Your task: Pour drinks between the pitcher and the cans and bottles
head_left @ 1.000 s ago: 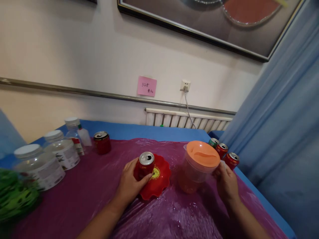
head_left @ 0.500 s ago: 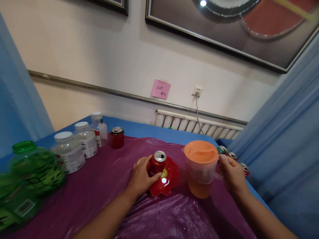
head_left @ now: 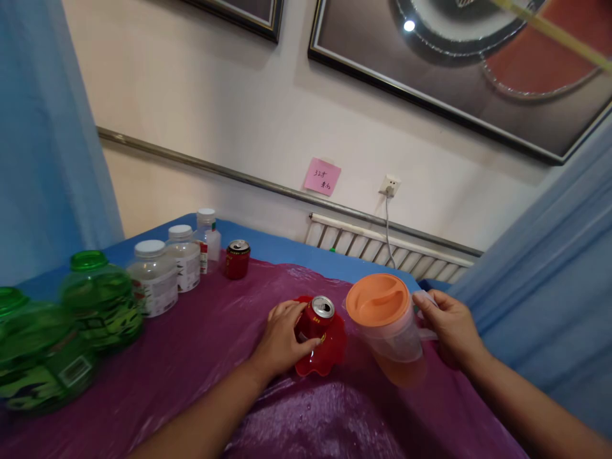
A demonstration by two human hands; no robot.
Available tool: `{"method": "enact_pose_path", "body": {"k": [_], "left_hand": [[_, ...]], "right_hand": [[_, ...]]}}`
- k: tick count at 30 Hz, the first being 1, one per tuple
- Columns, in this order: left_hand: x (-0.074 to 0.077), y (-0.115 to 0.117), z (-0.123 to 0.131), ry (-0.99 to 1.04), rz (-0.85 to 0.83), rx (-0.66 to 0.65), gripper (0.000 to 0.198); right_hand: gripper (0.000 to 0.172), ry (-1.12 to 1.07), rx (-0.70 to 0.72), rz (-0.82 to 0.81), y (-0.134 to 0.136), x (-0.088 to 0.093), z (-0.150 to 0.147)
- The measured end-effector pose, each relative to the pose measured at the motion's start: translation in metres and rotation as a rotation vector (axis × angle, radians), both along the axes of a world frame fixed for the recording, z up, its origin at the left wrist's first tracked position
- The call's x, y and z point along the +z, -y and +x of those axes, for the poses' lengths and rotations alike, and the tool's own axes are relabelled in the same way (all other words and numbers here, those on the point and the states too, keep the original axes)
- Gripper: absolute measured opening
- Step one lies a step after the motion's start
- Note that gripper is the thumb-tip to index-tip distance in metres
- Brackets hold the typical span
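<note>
My left hand [head_left: 285, 338] is wrapped round a red drink can [head_left: 318, 317], whose top has an open mouth. The can stands upright over a red scalloped dish [head_left: 333, 347], and my fingers cover its left side. By its handle, my right hand [head_left: 447, 325] grips a clear plastic pitcher [head_left: 393, 347] with an orange lid [head_left: 377, 299]. Amber liquid shows in the bottom of the pitcher, which leans toward the can. Its spout side is close to the can but apart from it.
A purple plastic sheet [head_left: 215, 344] covers much of the blue table [head_left: 272, 247]. At left stand green jugs [head_left: 102, 306], clear white-capped jars [head_left: 155, 280] and another red can [head_left: 238, 260]. Blue curtains [head_left: 549, 268] hang on both sides; a radiator [head_left: 354, 239] is behind.
The pitcher has gone from upright to tilted left toward the can, with my right hand still on its handle. My left hand keeps hold of the can. The whole view has shifted slightly.
</note>
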State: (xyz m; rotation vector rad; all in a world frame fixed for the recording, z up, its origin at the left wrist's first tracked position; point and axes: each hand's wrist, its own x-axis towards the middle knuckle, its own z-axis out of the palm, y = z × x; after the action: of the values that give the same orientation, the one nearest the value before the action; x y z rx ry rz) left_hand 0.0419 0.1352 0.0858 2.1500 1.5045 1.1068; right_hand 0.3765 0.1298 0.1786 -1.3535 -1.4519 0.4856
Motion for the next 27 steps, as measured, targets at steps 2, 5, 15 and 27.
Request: {"method": "enact_pose_path", "body": {"k": [2, 5, 15, 27], "left_hand": [[0.001, 0.001, 0.001, -0.005, -0.006, -0.014, 0.063], [0.001, 0.002, 0.002, -0.016, -0.012, -0.011, 0.064], [-0.004, 0.004, 0.002, -0.016, -0.017, -0.020, 0.069], [-0.003, 0.006, 0.003, 0.003, -0.009, -0.032, 0.065]], "right_hand": [[0.052, -0.003, 0.009, -0.042, -0.001, 0.004, -0.003], [0.051, 0.015, 0.024, -0.098, -0.003, 0.008, -0.007], [0.054, 0.075, 0.054, -0.130, -0.002, 0.018, -0.023], [0.055, 0.105, 0.039, -0.129, -0.005, 0.028, -0.031]]}}
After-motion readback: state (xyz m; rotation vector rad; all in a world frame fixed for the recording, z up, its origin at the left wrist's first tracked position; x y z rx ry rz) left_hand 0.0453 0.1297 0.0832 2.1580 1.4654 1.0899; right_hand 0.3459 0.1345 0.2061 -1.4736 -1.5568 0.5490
